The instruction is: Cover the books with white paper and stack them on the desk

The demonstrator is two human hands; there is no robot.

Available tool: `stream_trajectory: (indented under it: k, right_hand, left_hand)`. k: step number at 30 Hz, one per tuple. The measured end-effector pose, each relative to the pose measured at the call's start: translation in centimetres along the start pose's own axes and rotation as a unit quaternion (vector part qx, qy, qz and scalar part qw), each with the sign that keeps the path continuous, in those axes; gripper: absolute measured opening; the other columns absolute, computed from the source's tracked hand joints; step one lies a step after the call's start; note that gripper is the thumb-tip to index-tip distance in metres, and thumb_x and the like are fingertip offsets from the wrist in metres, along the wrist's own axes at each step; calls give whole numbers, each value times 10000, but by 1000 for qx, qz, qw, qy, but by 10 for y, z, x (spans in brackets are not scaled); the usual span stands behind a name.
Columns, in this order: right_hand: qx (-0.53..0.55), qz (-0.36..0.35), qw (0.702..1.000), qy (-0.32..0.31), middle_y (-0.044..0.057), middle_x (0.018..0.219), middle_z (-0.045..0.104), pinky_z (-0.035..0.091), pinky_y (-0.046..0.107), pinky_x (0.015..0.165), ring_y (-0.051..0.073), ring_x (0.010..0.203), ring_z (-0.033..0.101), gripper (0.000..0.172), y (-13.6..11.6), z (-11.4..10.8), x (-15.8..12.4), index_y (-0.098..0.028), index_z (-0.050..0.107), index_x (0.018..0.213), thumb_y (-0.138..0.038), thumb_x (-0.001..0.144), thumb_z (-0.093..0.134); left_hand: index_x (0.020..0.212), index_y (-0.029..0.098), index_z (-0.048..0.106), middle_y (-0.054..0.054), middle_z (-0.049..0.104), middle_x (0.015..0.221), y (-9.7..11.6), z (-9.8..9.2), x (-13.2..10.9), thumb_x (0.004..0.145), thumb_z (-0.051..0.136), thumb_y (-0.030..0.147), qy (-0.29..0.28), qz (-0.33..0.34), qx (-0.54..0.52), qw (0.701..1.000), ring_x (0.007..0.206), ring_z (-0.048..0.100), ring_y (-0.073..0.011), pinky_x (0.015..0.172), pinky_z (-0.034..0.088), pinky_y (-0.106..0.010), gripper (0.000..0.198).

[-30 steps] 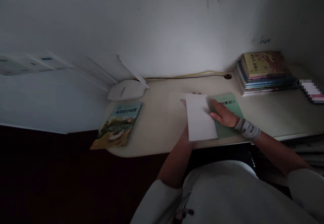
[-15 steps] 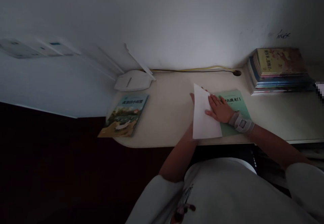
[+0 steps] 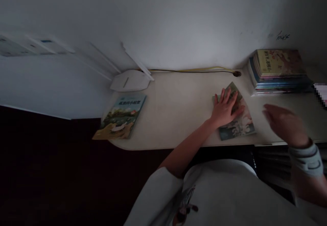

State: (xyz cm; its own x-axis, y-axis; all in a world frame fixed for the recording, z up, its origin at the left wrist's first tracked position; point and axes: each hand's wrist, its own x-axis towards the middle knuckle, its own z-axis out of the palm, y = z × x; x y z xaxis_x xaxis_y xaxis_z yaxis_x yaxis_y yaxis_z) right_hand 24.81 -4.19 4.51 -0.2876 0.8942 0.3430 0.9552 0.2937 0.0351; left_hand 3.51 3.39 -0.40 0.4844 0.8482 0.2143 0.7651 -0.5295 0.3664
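My left hand (image 3: 222,109) lies flat with spread fingers on a picture-covered booklet (image 3: 237,127), which sits turned at an angle on the white desk. The hand hides much of its cover. A pale green edge (image 3: 216,99) shows under the booklet's left side, beneath my fingers. Off to the right, my right hand (image 3: 287,124) is raised away from the booklet, with a grey wristband (image 3: 306,159) on its wrist. Motion smears its fingers, and no object shows in it.
A picture book (image 3: 122,117) lies at the desk's left end, its corner past the edge. Behind it stands a white router (image 3: 131,80) with antennas. Cables (image 3: 191,70) run along the wall to a hole (image 3: 237,74). A book stack (image 3: 281,73) stands at the back right of the desk (image 3: 173,117).
The upright white sheet between my hands is gone from view; an illustrated cover now faces up over the green book. My left hand came onto it, and my right hand moved off right.
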Motion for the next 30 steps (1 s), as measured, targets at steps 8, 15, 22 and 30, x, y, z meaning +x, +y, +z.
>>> stream_trajectory:
  k: [8,15,22,30]
  right_hand:
    - [-24,-64,998,10,230,1400,457,265,527,1099,328,1339,377,613,-68,16,-10,-34,475,1332,-479,914,431]
    - [-34,-40,995,-86,204,1480,341,327,494,1047,340,1340,369,616,-75,65,-30,-90,501,1342,-499,882,478]
    - [-33,-34,997,-60,162,1489,354,196,596,1075,330,1374,308,544,-42,94,-21,-208,408,1417,-460,936,376]
    - [-8,30,998,-60,264,1441,382,229,620,1052,387,1343,342,701,-12,109,35,-53,397,1400,-547,903,380]
  left_hand:
    - [1502,206,158,-125,112,1579,0,16,15,917,287,566,-119,24,71,990,1440,58,-369,1081,101,-684,698]
    - [1471,182,258,-134,257,1543,-19,20,29,919,296,570,-118,25,105,987,1410,205,-340,1092,204,-585,676]
    - [1310,132,459,-183,591,1177,-51,-5,26,907,419,513,-74,-82,157,981,1082,560,-300,845,441,-371,556]
    - [1337,136,398,-192,633,1113,-88,-53,-54,889,470,487,-95,-235,134,958,1025,611,-313,797,484,-397,574]
